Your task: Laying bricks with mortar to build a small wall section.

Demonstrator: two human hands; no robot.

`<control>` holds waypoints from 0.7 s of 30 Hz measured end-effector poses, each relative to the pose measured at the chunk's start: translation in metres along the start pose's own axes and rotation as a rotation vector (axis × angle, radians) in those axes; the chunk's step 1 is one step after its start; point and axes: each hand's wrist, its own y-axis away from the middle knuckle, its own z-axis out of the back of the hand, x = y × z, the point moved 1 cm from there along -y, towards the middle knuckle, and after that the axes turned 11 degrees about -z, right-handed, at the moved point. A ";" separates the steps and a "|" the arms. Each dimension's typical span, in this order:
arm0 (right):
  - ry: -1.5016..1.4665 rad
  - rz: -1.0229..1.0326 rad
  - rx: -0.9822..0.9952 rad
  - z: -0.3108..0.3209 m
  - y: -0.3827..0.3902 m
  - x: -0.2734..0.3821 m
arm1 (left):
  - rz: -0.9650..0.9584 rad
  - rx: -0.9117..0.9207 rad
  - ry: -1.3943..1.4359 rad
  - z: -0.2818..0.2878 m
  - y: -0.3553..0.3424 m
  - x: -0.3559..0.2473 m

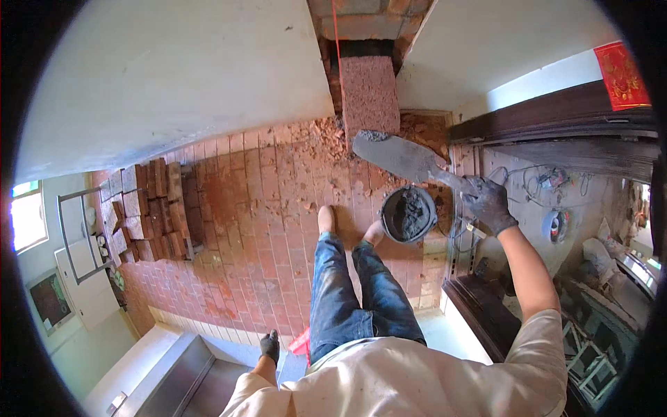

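Observation:
My right hand [486, 205], in a dark glove, is wrapped round the handle of a trowel [399, 158]. The long grey blade points left, with a lump of mortar [375, 135] near its tip. In this view the tip overlaps the near end of a reddish speckled block [370, 90] set in the wall gap. Below the blade stands a black bucket [386, 219] with grey mortar [413, 212] inside. My left hand [269, 346], also gloved, hangs low beside my left hip, fingers slightly apart, with nothing visible in it.
Stacked bricks [156, 208] stand on the left of the red tiled floor [240, 257]. Rubble [330, 139] lies by the wall gap. A red string [336, 28] runs down there. On the right are a dark door frame [556, 115] and cables [531, 184]. My feet are beside the bucket.

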 end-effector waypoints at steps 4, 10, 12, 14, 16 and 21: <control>0.171 0.148 -0.040 0.022 -0.044 -0.004 | 0.023 -0.072 0.107 -0.008 -0.013 -0.016; -0.425 -0.408 0.355 0.018 -0.135 0.012 | -0.551 0.147 0.306 -0.102 -0.038 -0.287; -0.924 -0.573 0.287 -0.028 -0.094 0.027 | -0.998 0.046 -0.061 -0.117 -0.066 -0.357; -1.231 -0.787 0.382 -0.042 -0.020 0.078 | -1.196 -0.014 -0.230 -0.119 -0.061 -0.453; -1.247 -0.883 0.357 -0.063 0.037 0.112 | -1.371 -0.002 -0.153 -0.141 -0.061 -0.547; -0.851 -0.387 0.310 -0.075 0.086 0.200 | -1.303 0.234 0.057 -0.199 -0.094 -0.702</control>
